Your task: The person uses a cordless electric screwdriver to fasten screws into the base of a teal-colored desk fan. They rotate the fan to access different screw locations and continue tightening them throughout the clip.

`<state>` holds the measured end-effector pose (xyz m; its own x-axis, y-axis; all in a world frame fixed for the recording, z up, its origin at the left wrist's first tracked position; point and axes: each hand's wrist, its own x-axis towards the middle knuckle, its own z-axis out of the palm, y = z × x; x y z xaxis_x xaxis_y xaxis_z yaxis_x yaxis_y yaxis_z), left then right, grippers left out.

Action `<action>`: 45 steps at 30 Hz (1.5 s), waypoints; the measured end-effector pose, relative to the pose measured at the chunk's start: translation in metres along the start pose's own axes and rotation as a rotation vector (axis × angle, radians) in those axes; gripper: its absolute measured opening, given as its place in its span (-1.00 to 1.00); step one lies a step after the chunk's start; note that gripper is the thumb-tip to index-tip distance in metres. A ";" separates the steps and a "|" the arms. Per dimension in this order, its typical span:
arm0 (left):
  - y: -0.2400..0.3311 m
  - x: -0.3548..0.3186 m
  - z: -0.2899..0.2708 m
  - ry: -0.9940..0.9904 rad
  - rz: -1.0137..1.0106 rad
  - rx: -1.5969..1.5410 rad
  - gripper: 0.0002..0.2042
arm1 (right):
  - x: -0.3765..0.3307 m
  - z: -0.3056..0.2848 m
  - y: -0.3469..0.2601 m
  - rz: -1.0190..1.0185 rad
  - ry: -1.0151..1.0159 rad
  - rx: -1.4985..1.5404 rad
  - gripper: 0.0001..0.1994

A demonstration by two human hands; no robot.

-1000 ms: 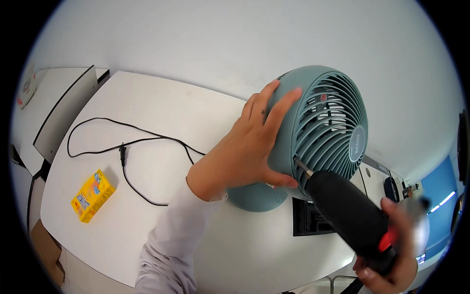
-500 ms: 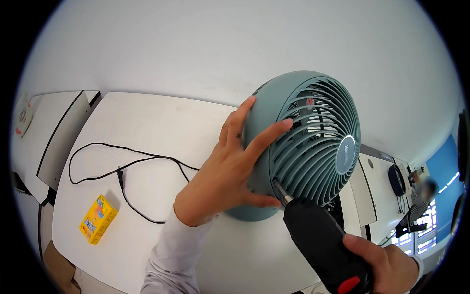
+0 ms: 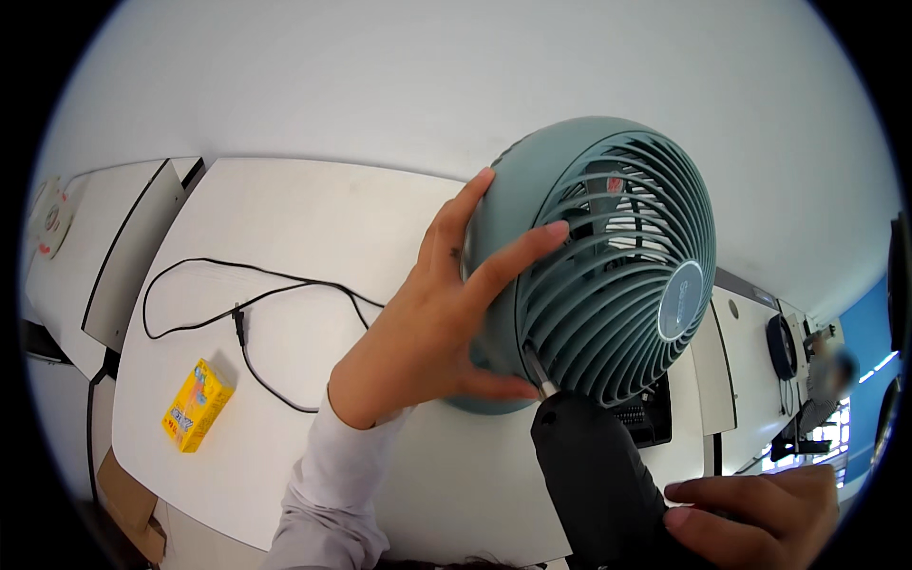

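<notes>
A grey-green desk fan [image 3: 594, 309] with a curved-rib grille and a round centre badge stands on the white table, its front turned to the right. My left hand [image 3: 408, 318] grips its rim, with the thumb low, the index finger over the grille and the other fingers on the housing. My right hand [image 3: 765, 518] holds a black electric screwdriver [image 3: 594, 475] by its handle. The screwdriver's metal bit reaches the grille's lower left rim, close to my left thumb. Whatever screw may be at the tip is hidden.
The white table [image 3: 285, 209] carries a black power cord [image 3: 244, 332] and a yellow box [image 3: 197, 406] on the left. A black tray [image 3: 651, 418] lies partly behind the fan. A cardboard box [image 3: 128, 503] is at lower left. A person [image 3: 822, 389] sits far right.
The view has shifted a little. My right hand and the screwdriver handle sit lower, and the handle stands steeper. The bit stays at the fan's rim, with my left hand still gripping the fan.
</notes>
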<state>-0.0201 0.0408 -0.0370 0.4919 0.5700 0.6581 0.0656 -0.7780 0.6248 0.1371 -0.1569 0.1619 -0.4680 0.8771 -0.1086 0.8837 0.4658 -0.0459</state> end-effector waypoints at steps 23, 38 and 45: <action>0.002 0.001 -0.004 -0.008 -0.030 -0.009 0.15 | -0.007 0.018 0.023 -0.151 0.135 -0.221 -0.53; 0.002 0.002 -0.003 -0.008 -0.036 -0.056 0.11 | -0.007 0.009 0.025 -0.155 0.044 -0.262 -0.53; 0.002 0.002 -0.003 -0.023 -0.057 -0.119 0.09 | -0.015 0.015 0.034 -0.127 0.020 -0.151 -0.47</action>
<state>-0.0219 0.0412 -0.0336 0.5105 0.6048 0.6113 -0.0088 -0.7072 0.7070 0.1748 -0.1558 0.1473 -0.5767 0.8118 -0.0911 0.8070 0.5835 0.0913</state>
